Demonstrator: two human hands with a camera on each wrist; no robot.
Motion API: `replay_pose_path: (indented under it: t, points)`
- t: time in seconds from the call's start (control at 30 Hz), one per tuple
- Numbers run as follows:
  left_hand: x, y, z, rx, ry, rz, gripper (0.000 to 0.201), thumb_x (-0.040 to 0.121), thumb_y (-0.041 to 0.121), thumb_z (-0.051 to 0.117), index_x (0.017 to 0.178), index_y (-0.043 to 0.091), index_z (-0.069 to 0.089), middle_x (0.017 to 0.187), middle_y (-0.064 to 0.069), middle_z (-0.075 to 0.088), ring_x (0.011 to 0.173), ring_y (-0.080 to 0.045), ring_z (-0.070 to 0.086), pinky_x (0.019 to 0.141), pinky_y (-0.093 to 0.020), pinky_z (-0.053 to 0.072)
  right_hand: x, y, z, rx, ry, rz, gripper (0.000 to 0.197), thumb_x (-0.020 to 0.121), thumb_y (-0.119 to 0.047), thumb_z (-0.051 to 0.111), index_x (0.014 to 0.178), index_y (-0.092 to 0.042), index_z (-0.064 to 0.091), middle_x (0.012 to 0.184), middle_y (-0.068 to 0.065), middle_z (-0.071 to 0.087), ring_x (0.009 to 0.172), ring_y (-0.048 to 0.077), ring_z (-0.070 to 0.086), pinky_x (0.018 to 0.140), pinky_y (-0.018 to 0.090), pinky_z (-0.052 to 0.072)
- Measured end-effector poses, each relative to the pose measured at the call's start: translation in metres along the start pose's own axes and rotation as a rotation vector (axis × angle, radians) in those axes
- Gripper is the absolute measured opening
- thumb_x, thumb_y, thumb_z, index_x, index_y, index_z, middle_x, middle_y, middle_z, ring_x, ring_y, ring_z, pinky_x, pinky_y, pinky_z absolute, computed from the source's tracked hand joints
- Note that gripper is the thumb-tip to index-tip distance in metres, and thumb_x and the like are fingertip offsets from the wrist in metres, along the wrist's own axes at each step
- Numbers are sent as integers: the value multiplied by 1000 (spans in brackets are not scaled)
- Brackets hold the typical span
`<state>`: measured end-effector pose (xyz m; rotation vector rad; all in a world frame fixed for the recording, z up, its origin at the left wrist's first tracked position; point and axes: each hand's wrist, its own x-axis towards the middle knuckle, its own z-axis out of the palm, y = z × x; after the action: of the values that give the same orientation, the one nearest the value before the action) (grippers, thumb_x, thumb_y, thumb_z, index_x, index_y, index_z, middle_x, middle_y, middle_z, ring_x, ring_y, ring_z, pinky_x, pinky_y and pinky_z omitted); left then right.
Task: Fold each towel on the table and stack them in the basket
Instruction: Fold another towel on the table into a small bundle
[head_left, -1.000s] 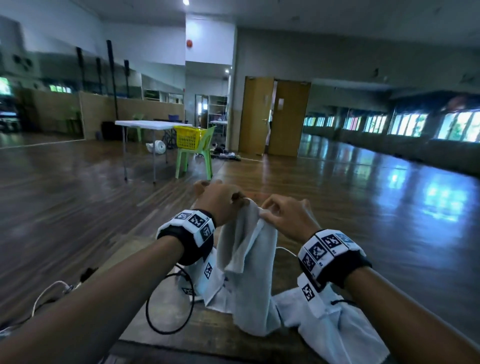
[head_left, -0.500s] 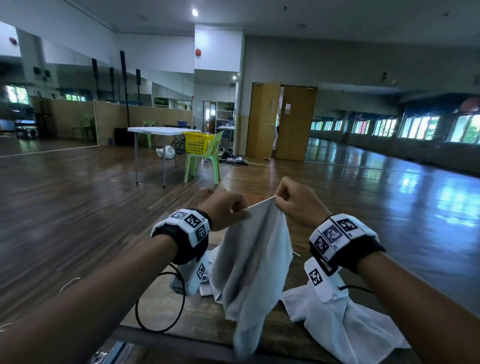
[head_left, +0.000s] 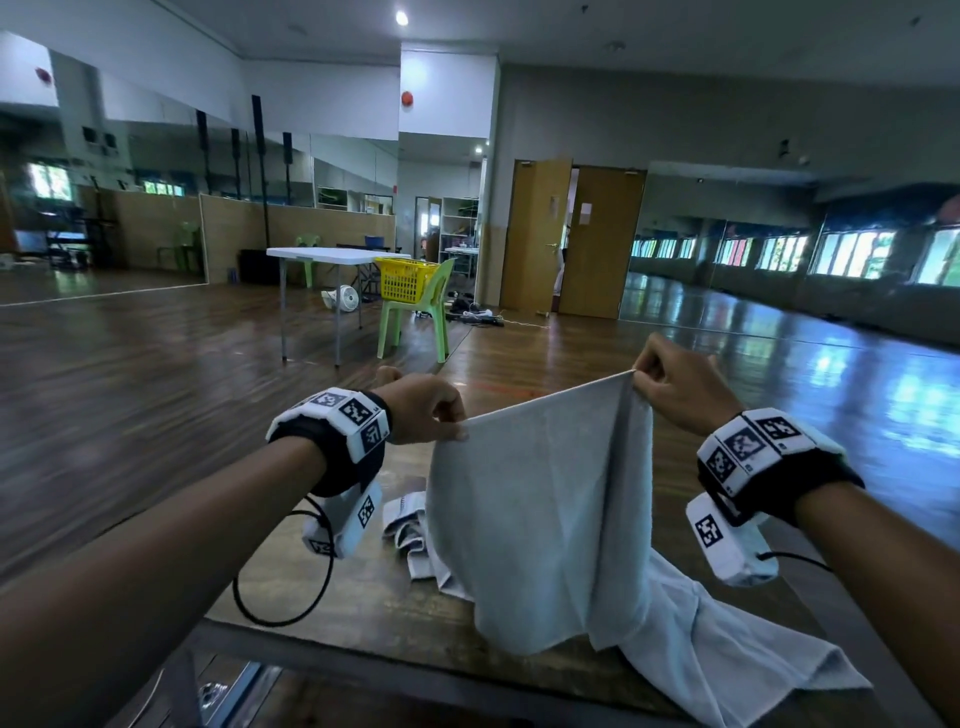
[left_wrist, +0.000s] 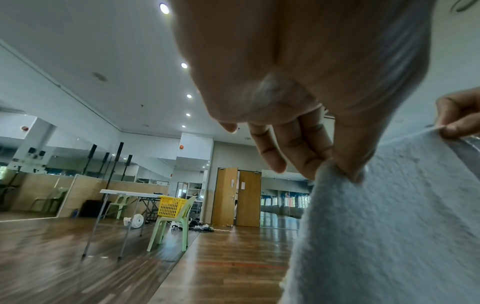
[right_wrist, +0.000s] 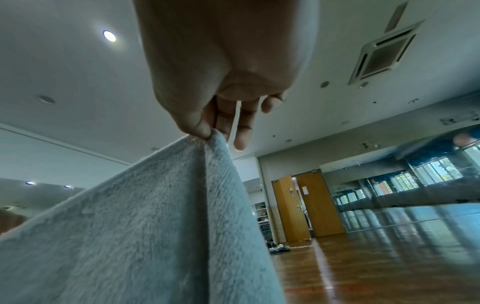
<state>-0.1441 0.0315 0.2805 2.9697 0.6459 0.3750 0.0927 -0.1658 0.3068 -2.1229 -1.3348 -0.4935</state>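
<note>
A pale grey towel (head_left: 540, 525) hangs spread in the air above the wooden table (head_left: 363, 608). My left hand (head_left: 441, 415) pinches its upper left corner, thumb against fingers (left_wrist: 335, 164). My right hand (head_left: 660, 384) pinches the upper right corner, a little higher (right_wrist: 205, 131). The towel (left_wrist: 389, 226) fills the right of the left wrist view and the lower left of the right wrist view (right_wrist: 130, 236). A second white towel (head_left: 727, 654) lies crumpled on the table at the right, and another bunched one (head_left: 410, 535) lies behind the hanging towel. A yellow basket (head_left: 405, 279) sits on a green chair (head_left: 421, 322) far across the room.
A white folding table (head_left: 322, 255) stands beside the green chair on the wooden floor. A small fan (head_left: 343, 299) sits on the floor under it. Wooden double doors (head_left: 571, 239) are at the back. A black cable (head_left: 280, 582) loops from my left wrist over the table's near edge.
My hands have moved apart, spreading the towel's top edge from a bunched hold to a wide stretch. The right hand has gone to the right and upward.
</note>
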Motion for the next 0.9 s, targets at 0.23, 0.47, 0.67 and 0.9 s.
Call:
replay_pose_path:
  t: [0.23,0.47,0.67,0.9]
  points:
    - [1,18,-18,-137,68,95,14,90,35,57,78,29,52,76,16,52,71,0,49,70,-15,31,-17,-1,10,-56,-96,53,14,88,-24,55,80,-32,47,73,-18,54,86,18,61,95,41,28]
    - [5,52,-15,-204,203,237,11,88,24,61,93,16,67,84,10,60,80,-5,53,70,10,23,-34,-70,49,236,-305,-215,22,87,-29,61,102,-14,66,94,4,70,89,20,64,84,42,48]
    - [-5,39,-13,-151,131,119,13,88,36,61,90,24,60,78,17,54,81,-6,51,68,-6,30,-27,-72,52,346,-207,-159,6,85,-16,65,82,-11,64,85,8,68,79,22,61,70,30,44]
    - [-13,13,3,-171,26,33,20,81,48,62,80,28,59,86,7,63,83,-12,56,84,-35,36,-16,-58,31,261,-137,-135,17,81,-33,63,67,-39,57,82,-17,63,104,29,58,91,60,41]
